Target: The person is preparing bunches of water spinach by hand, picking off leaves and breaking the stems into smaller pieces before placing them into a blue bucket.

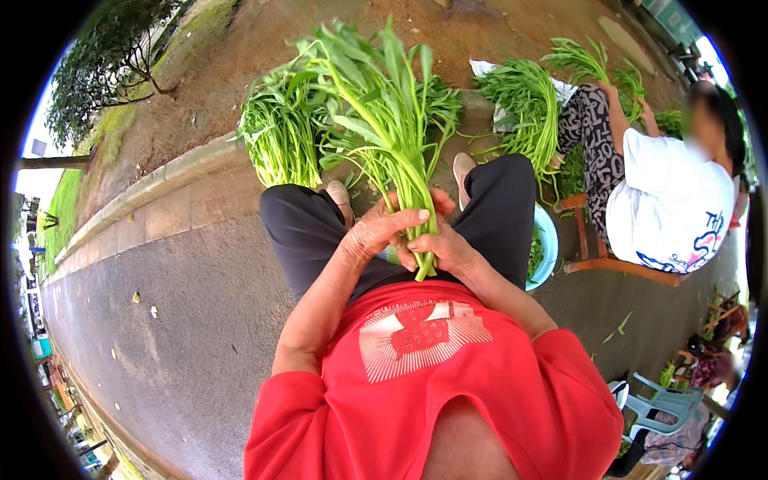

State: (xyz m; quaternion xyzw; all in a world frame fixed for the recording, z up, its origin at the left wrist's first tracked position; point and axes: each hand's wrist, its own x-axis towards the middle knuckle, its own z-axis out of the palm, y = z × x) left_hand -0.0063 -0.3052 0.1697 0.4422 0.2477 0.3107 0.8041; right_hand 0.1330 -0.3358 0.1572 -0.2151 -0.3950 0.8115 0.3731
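Between my knees I hold up a bunch of water spinach, its cut stem ends low and its leaves fanning upward. My left hand wraps the stems from the left, its thumb lying across their front. From the right, my right hand closes on the same stems a little lower. A small light green piece shows beneath my left hand; what it is I cannot make out. Beyond my left knee lies a large pile of the same greens, and more leaves show behind the held bunch.
A light blue basin with greens stands beside my right leg. Another heap of greens lies ahead on the right. A co-worker in a white shirt sits on a wooden chair, handling greens. A low kerb runs across the left.
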